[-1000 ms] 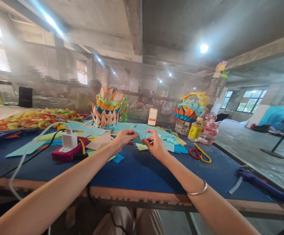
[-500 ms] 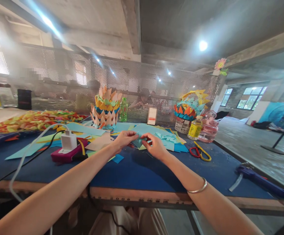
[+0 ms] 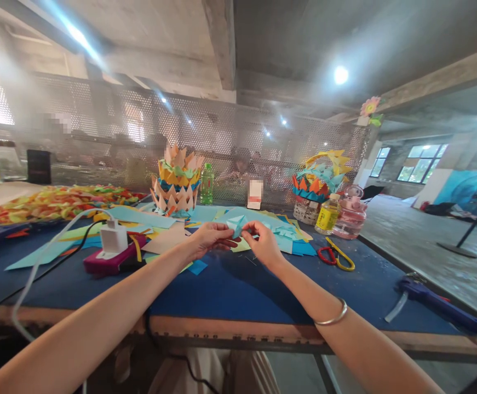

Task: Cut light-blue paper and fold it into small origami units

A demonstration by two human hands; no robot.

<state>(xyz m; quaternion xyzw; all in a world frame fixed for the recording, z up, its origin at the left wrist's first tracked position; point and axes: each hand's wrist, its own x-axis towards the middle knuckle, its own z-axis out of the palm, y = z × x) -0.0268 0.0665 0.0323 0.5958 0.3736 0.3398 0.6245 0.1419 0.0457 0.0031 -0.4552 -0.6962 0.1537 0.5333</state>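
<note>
A small folded piece of light blue paper (image 3: pixel 235 225) is held up over the middle of the table. My left hand (image 3: pixel 212 239) pinches its left side between thumb and fingers. At its right edge, the thumb and fingertips of my right hand (image 3: pixel 259 241) are closed on the same piece. Just behind and to the right lies a heap of folded light blue paper pieces (image 3: pixel 281 232). Flat sheets of pale pink paper (image 3: pixel 166 241) and other colours spread to the left of my left hand.
Scissors with red and yellow handles (image 3: pixel 337 256) lie right of my hands, a blue glue gun (image 3: pixel 439 301) farther right. A purple power strip (image 3: pixel 109 265) with a white charger sits left. Behind stand tiered paper crafts (image 3: pixel 178 180), a yellow-labelled bottle (image 3: pixel 327 215) and a pink jug (image 3: pixel 350 219).
The light blue paper has been turned and raised a little, so its folded, pointed faces now show. My fingers have shifted along its edges; both hands stay in about the same place.
</note>
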